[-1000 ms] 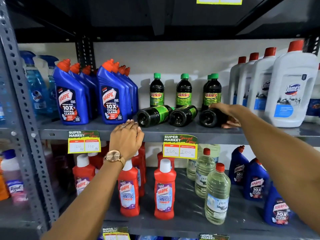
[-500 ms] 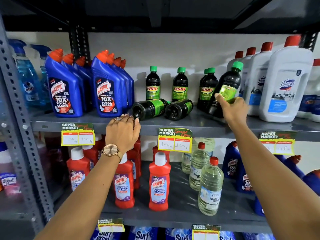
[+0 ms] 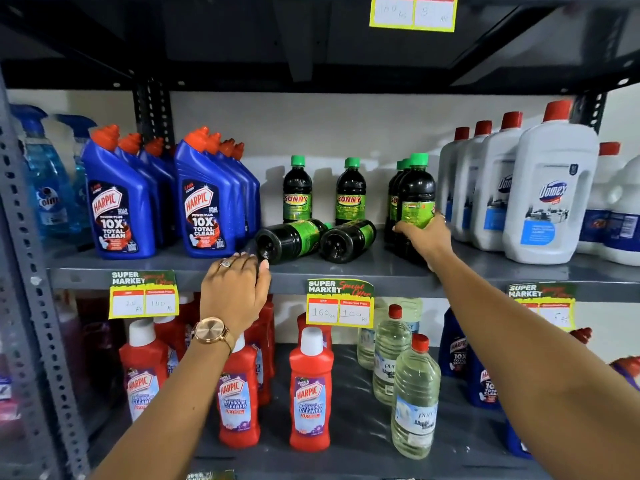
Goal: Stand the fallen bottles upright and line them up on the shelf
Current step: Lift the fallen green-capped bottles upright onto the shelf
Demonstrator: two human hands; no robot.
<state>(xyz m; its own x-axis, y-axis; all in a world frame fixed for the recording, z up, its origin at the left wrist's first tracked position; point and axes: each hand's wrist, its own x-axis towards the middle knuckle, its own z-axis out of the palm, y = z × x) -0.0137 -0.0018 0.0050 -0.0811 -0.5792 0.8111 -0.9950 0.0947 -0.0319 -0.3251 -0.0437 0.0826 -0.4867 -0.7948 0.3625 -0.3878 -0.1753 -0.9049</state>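
Two dark Sunny bottles with green labels lie on their sides on the grey shelf point(image 3: 346, 271), bases toward me: the left one point(image 3: 291, 239) and the right one point(image 3: 348, 239). Behind them stand two upright Sunny bottles point(image 3: 297, 192) point(image 3: 350, 194). My right hand point(image 3: 424, 237) grips a third dark bottle point(image 3: 415, 192) around its lower label; it stands upright at the front of a row of the same bottles. My left hand point(image 3: 235, 292) rests on the shelf's front edge, fingertips close to the left fallen bottle's base.
Blue Harpic bottles point(image 3: 204, 209) stand in rows on the left, white Domex jugs point(image 3: 550, 195) on the right. Red Harpic bottles point(image 3: 310, 393) and clear bottles point(image 3: 414, 400) fill the shelf below. A metal upright point(image 3: 31, 271) runs down the left side.
My right hand picked the rightmost fallen bottle off the shelf, tilted it up and now holds it upright by the standing row. My left hand stayed on the shelf edge.
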